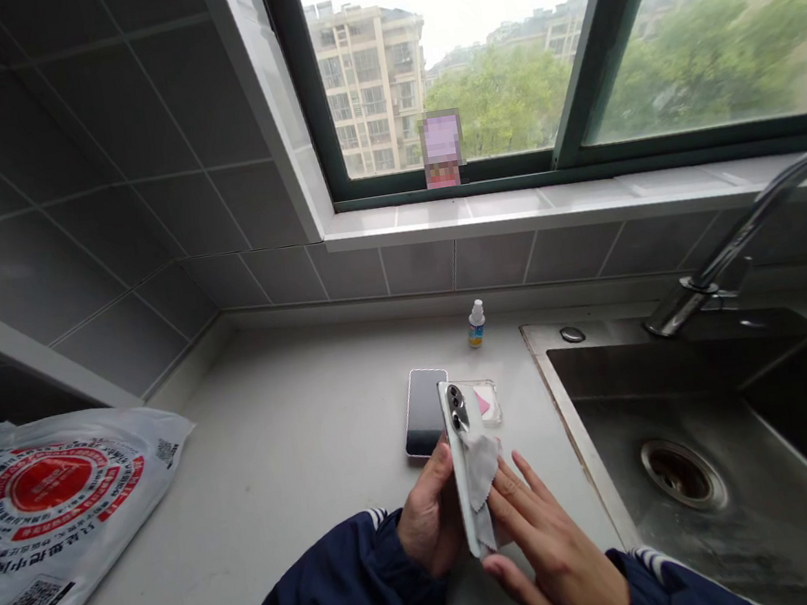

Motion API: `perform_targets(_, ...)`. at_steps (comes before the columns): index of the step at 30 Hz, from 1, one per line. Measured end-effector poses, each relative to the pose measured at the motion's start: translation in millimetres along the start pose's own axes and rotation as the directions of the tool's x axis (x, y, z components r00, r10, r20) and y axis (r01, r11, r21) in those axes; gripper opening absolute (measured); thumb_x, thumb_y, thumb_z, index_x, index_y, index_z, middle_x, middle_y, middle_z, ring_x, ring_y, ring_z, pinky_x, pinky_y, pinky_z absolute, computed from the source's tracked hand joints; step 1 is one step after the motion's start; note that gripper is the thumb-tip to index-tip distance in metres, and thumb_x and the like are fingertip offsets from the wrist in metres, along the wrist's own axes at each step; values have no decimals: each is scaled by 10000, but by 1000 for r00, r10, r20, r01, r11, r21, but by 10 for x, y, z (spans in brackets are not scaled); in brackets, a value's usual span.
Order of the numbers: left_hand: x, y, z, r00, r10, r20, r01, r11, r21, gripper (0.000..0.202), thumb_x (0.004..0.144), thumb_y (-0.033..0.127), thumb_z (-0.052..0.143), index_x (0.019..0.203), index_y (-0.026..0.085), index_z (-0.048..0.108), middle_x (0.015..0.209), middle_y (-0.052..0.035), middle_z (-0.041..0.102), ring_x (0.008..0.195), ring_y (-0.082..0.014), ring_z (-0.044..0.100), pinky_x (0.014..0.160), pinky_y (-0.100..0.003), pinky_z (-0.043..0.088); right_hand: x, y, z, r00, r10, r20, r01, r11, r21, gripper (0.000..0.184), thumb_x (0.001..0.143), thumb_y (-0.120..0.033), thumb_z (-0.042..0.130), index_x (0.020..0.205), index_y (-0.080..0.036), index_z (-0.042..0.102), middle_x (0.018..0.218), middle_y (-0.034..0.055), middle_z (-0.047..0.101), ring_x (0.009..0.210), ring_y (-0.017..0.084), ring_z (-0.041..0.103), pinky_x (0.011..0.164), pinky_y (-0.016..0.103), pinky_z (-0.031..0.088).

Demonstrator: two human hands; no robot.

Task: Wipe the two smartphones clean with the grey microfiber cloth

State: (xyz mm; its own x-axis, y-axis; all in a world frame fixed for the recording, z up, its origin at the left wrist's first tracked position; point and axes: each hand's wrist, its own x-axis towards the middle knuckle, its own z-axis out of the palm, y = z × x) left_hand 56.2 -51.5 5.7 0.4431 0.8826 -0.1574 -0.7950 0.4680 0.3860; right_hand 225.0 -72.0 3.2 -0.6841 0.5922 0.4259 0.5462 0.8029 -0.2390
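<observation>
A white smartphone [465, 495] with a dark camera bump stands tilted on edge above the counter, its back turned to the right. My left hand [430, 506] is closed around its left side, the thumb lying along the edge. Against the phone's back lies a grey cleaning cloth [482, 468] with zigzag edges. My right hand [540, 535] presses the cloth there with its fingers fairly straight, the thumb near the phone's lower end. Just beyond my hands, a second dark-screened phone [424, 411] lies flat beside a clear phone case [494, 414] with a pink patch.
A small spray bottle [477, 324] stands near the back wall. To the right is a steel sink [691, 401] with a chrome faucet [730, 254]. A printed white plastic bag [130, 455] covers the counter's left side. Behind runs a tiled wall under a window.
</observation>
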Motion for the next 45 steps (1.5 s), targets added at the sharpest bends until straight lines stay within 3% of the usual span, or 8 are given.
perform_targets(8,14,33,38,999,23,-30,-17,982,190,491,874,389,645,1303,167,560,980,-78,693,811,-171,677,794,-304,534,-23,-6,-78,999,-7,-45,16,977,211,663,1019,-417,346,1544,-41,196,1586,178,255,1477,330,190,1179,523,256)
perform_targets(14,20,53,137,992,107,-61,-91,971,221,537,824,303,712,1309,169,523,1104,-107,681,1046,-241,660,920,-334,501,-153,-9,44,993,94,-73,-70,957,281,686,1017,-478,325,1560,-83,181,1601,146,215,1456,308,260,1123,429,376)
perform_targets(19,16,48,99,995,79,-58,-65,975,213,592,848,230,673,1396,224,451,1185,-113,668,1044,-240,664,902,-336,489,-103,61,15,979,166,-117,-141,970,199,617,1031,-451,303,1544,-111,259,1611,112,215,1483,305,186,1172,468,278)
perform_targets(26,24,111,-6,941,-335,41,336,942,-9,721,923,651,355,1404,132,493,1187,-187,677,1024,-328,672,789,-433,531,-33,222,-2,986,149,-74,-141,984,105,557,1022,-385,375,1508,-116,332,1529,155,392,1436,324,334,1172,562,262)
perform_targets(30,-11,109,-13,949,-309,66,306,951,47,718,937,641,316,1365,108,534,1167,-194,683,943,-305,696,742,-414,545,-41,273,21,985,161,-64,-158,986,50,526,1005,-337,430,1490,-147,360,1508,148,428,1422,330,361,1160,593,268)
perform_targets(34,-44,75,30,965,-263,-15,262,956,132,587,959,560,371,1437,228,446,1218,-143,670,854,-267,712,695,-406,556,-44,300,13,981,180,-74,-180,984,-2,524,999,-306,456,1494,-172,347,1502,144,437,1426,334,352,1153,626,248)
perform_targets(40,17,11,18,993,-53,107,48,998,46,557,967,486,426,1411,153,472,1294,-153,634,1210,-278,593,1093,-411,371,33,150,-75,999,35,35,-35,999,-8,516,969,-306,509,1449,-144,412,1502,145,437,1445,345,306,1174,628,187)
perform_targets(45,44,35,-11,999,-33,2,33,999,29,772,932,605,404,1500,92,304,1282,-237,620,1218,-340,583,1130,-491,300,121,-63,-146,988,-103,115,99,994,33,526,967,-365,517,1424,-115,447,1477,144,473,1455,330,287,1205,601,32)
